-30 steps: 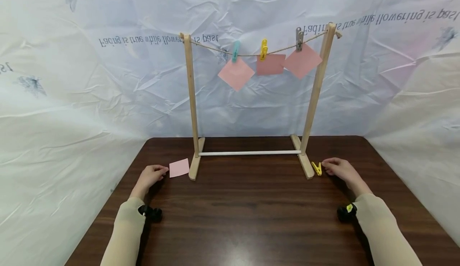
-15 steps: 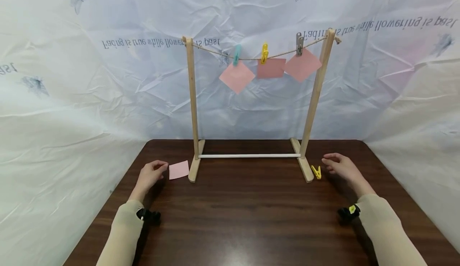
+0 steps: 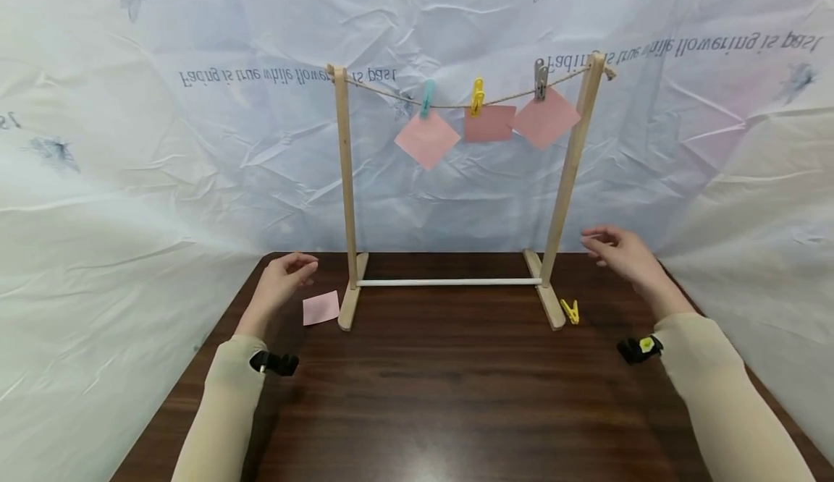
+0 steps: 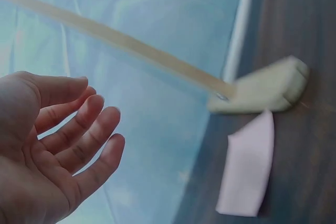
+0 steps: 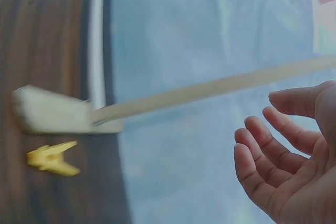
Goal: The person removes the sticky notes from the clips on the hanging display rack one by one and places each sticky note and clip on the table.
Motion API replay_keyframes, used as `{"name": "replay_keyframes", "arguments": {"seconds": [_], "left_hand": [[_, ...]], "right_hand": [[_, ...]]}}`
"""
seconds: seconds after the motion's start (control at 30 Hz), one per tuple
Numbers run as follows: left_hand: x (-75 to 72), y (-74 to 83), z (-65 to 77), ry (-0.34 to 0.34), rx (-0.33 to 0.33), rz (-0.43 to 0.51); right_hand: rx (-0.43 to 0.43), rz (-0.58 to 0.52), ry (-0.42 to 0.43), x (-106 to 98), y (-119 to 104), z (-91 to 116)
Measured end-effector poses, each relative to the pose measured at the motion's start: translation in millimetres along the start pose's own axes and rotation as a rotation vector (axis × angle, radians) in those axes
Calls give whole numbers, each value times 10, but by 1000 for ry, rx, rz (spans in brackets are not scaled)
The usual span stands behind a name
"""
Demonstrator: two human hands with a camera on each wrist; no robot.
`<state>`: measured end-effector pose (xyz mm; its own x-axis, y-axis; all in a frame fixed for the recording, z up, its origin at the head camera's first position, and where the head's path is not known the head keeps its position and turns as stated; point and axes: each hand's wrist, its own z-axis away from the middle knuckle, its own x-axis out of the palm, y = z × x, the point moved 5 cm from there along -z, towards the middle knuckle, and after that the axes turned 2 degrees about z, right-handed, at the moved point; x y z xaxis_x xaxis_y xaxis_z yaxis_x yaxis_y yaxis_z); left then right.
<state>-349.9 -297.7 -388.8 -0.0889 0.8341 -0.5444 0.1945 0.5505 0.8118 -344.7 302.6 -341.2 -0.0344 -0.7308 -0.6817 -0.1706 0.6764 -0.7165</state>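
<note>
My left hand (image 3: 279, 283) is raised above the table, its fingers loosely bent and holding nothing. Just below it a pink paper square (image 3: 321, 308) lies beside the rack's left foot; the left wrist view shows the same paper (image 4: 247, 169) apart from the fingers. My right hand (image 3: 622, 254) hovers higher, right of the rack, also with nothing in its relaxed fingers. A yellow clothespin (image 3: 570, 312) lies by the right foot, and the right wrist view has this clothespin (image 5: 53, 158) well away from the fingertips.
A wooden rack (image 3: 347, 178) with a white crossbar (image 3: 449, 281) stands at the table's back. Along its string (image 3: 449, 106), a teal clip (image 3: 426, 98), a yellow clip (image 3: 478, 97) and a grey clip (image 3: 540, 80) hold pink papers. A printed sheet (image 3: 449, 207) hangs behind.
Both hands have lifted off from beside the paper and the yellow clothespin, the right one higher. The paper and clothespin stay on the table.
</note>
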Motion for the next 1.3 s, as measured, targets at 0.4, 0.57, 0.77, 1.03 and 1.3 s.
{"name": "replay_keyframes", "arguments": {"seconds": [0.4,0.57,0.77,1.03,1.3], "left_hand": [[-10,619,-201,-29,123,-58],[93,801,-293,-54,164,-39],[269,1041,-410,-104,217,-15],[475,1391,-570,-154,246,112],[599,1667,-763,-96,275,219]], "right_hand": [[-139,51,120,-307,-777,-114],[-148,60,111,-228,-1022,-146],[-216,-17,94,-115,-1302,-192],[-268,-84,110,-93,-1573,-244],[-304,-154,112,-156,-1804,-286]]}}
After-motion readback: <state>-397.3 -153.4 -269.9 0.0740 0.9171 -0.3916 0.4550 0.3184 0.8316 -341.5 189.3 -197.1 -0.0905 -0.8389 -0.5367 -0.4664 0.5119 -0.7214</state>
